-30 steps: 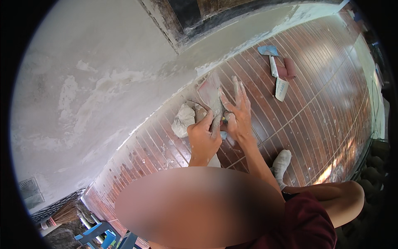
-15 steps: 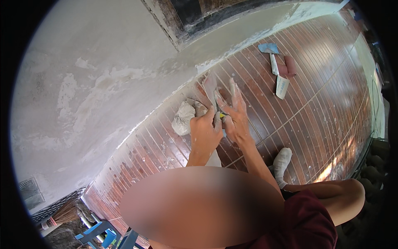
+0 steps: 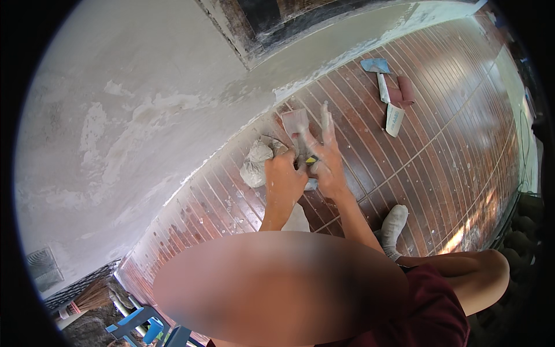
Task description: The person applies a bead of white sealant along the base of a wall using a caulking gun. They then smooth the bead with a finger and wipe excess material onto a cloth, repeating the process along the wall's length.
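My left hand [image 3: 284, 176] is closed around what looks like a scraper [image 3: 295, 122], its wide pale blade pointing away from me. Its handle is mostly hidden. A small yellow-and-black piece [image 3: 311, 160] shows between my hands, perhaps part of that handle. Beside the scraper is my right hand [image 3: 329, 165], smeared with white paste. Its longer fingers stretch forward and apart, one close to the blade; whether it touches is hard to tell. Just left of my left hand lies a crumpled whitish bag [image 3: 256, 165] on the floor. A bit of blue [image 3: 312, 184] shows below the hands.
A blue-bladed scraper with a white handle [image 3: 376, 66], a dark red roll [image 3: 406, 89] and a white card-like piece [image 3: 394, 120] lie farther right on the striped tile floor [image 3: 428, 156]. The patched grey wall [image 3: 133, 133] runs along the left. Lower left are a blue frame [image 3: 133, 321] and a broom [image 3: 89, 298].
The scraper's blade has turned, so its broad face now shows. My right hand has shifted slightly left, and more of the blue bit shows below the hands.
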`<state>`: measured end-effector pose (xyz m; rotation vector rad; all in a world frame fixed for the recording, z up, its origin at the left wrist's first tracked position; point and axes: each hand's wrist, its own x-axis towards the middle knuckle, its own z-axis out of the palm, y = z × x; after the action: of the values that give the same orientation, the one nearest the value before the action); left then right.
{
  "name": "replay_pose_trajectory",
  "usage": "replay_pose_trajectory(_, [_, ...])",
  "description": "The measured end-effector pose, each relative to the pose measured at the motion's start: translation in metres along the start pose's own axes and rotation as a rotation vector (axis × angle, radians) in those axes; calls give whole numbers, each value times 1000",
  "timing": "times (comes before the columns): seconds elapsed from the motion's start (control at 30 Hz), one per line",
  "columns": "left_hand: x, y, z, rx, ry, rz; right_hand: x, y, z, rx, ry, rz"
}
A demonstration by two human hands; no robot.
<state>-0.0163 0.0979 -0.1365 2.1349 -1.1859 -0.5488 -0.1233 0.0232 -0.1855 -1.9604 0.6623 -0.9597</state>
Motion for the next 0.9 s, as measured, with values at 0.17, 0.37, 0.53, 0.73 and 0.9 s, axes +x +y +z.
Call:
replay_pose_trajectory(0.17, [-3,-2,5,-232,36,30,3,24,-5,-176,30,177])
replay_pose_trajectory(0.37, [-5,2,3,-188,52,133,-5,24,7,-83,-38,178])
replay_pose_trajectory(0.53, [-3,-8,9,-113,53,116,-5,3,12,-28,-98,166])
replay_pose_trajectory(0.73, [2,-26,5,-154,-35,-63,14,-1,-1,-118,37,51])
replay_pose_trajectory(0.9, [4,-24,-23,-738,-301,-321,52,10,-32,-696,-177,-265])
